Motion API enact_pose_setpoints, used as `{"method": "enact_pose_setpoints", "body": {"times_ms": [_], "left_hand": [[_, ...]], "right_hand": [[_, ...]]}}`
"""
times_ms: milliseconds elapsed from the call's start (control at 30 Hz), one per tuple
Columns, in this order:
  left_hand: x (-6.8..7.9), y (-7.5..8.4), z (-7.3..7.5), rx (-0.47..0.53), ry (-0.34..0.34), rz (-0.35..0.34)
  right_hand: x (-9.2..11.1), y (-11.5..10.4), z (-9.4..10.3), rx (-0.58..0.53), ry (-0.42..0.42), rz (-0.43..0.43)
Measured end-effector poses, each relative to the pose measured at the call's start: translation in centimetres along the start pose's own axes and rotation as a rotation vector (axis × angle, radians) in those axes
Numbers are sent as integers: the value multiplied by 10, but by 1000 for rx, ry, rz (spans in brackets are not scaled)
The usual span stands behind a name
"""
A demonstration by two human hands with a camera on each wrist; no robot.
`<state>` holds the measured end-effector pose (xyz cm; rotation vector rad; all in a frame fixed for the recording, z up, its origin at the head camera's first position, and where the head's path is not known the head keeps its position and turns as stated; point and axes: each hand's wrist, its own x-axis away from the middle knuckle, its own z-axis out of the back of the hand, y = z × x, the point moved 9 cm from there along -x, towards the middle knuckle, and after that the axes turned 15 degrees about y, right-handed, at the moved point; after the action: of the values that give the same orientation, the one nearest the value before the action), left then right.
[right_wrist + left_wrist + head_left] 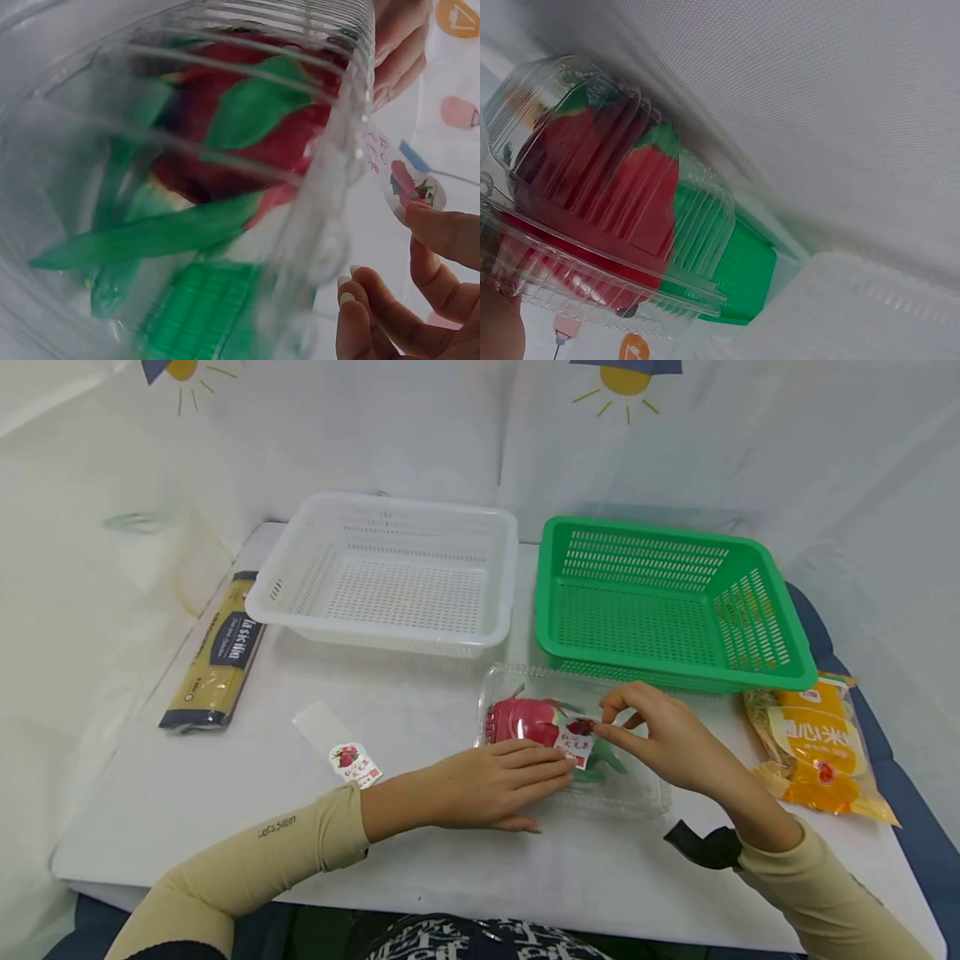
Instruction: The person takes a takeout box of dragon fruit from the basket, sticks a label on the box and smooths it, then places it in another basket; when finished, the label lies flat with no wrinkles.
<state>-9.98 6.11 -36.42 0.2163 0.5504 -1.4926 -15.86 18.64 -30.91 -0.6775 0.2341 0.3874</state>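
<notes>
In the head view a clear plastic clamshell box (633, 789) lies on the table, with a red dragon fruit (525, 718) with green leaf tips inside. A white sticker label (574, 747) with a fruit picture lies over its lid. My left hand (506, 785) rests on the lid with fingers straight, fingertips at the label's lower edge. My right hand (660, 739) pinches the label's upper right edge between thumb and finger. From the right wrist, the label (405, 184) shows beside the box wall, under the right thumb. The left wrist view shows the box (697, 225) from its side.
Behind the box stand a white basket (382, 639) and a green basket (675, 675). A pasta packet (213, 660) lies at left, a yellow grain bag (817, 743) at right. Near the left forearm lies another fruit sticker (356, 764) on a backing strip. A black strap (705, 847) hangs from the right sleeve.
</notes>
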Motion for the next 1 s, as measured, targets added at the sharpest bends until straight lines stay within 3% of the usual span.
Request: {"method": "enact_pose_setpoints", "body": {"times_ms": [1000], "left_hand": [[0, -1, -1, 1, -32, 15]], "right_hand": [[-5, 8, -6, -19, -5, -16]]}}
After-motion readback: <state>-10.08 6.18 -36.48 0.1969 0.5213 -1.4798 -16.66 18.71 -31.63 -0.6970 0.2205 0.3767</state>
